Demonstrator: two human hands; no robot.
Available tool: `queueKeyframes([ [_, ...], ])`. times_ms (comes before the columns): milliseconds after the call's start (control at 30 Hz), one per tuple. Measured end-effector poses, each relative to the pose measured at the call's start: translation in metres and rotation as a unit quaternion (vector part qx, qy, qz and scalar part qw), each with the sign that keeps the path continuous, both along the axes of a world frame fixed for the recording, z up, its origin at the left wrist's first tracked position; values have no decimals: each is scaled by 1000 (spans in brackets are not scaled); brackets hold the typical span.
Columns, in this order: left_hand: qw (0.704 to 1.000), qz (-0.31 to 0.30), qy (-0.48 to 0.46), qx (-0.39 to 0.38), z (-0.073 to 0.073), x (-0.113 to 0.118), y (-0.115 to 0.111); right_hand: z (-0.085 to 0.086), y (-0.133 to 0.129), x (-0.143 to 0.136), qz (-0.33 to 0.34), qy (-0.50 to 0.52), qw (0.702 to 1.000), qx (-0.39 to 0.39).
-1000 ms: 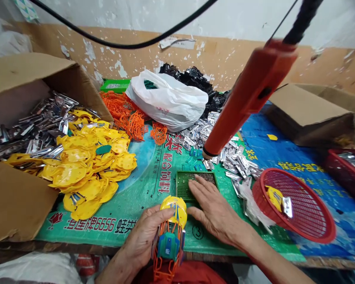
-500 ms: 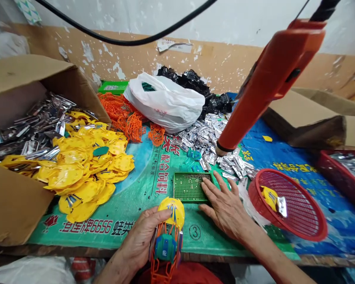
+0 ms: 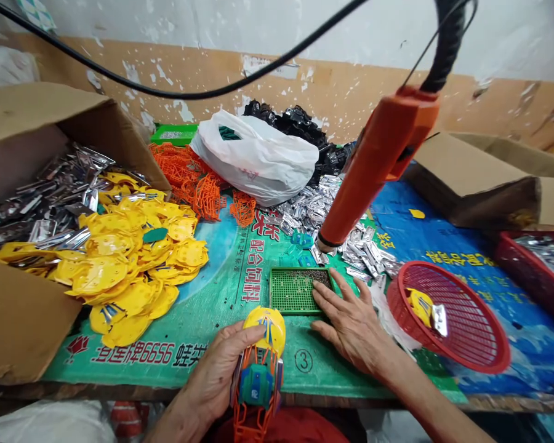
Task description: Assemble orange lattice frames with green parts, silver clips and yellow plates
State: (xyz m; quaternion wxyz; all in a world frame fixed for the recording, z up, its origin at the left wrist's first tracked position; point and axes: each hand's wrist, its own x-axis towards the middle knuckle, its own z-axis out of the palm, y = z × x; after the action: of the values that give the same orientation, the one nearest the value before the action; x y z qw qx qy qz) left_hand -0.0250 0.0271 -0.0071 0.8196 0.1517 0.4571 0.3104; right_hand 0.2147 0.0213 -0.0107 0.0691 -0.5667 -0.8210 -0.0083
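Observation:
My left hand [image 3: 216,366] is wrapped round a partly assembled toy car [image 3: 257,384] near the table's front edge. The toy has a yellow front piece, an orange cage frame and a teal middle part. Its underside is hidden, and the thumb lies on the yellow piece. To the right, my right hand [image 3: 353,320] is open with its fingers apart, palm down. Its index and middle fingertips reach over the right edge of a shallow green grid tray [image 3: 289,298]. Small dark screws [image 3: 311,277] lie along the tray's far side.
An orange electric screwdriver [image 3: 373,166] hangs over silver parts [image 3: 372,255]. A red basket [image 3: 480,326] stands right. Left are yellow panels [image 3: 115,264] and a cardboard box [image 3: 18,326]; behind are orange frames [image 3: 180,169], a white bag [image 3: 258,160] and black parts [image 3: 300,126].
The hanging screwdriver has swung left and away, and its cable has shifted. Both hands stay almost where they were, with the toy car still in my left hand.

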Motion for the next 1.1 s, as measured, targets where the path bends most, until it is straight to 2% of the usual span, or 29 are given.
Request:
queueKeyframes([
  [133, 1000, -4, -13, 3, 0, 5, 2, 3, -2, -2, -14, 2, 1000, 5],
  [333, 1000, 1, 12, 9, 6, 3, 1, 1, 12, -25, 34, 35, 999, -22],
  [467, 1000, 7, 14, 5, 3, 1, 0, -2, 4, -9, 21, 36, 999, -19],
  [600, 1000, -7, 5, -5, -1, 5, 0, -2, -6, 8, 11, 52, 999, 15],
  [867, 1000, 7, 16, 4, 7, 5, 1, 1, 9, -18, 39, 66, 997, -12],
  [1100, 1000, -4, 17, 4, 6, 5, 1, -4, 0, 4, -10, 46, 998, 51],
])
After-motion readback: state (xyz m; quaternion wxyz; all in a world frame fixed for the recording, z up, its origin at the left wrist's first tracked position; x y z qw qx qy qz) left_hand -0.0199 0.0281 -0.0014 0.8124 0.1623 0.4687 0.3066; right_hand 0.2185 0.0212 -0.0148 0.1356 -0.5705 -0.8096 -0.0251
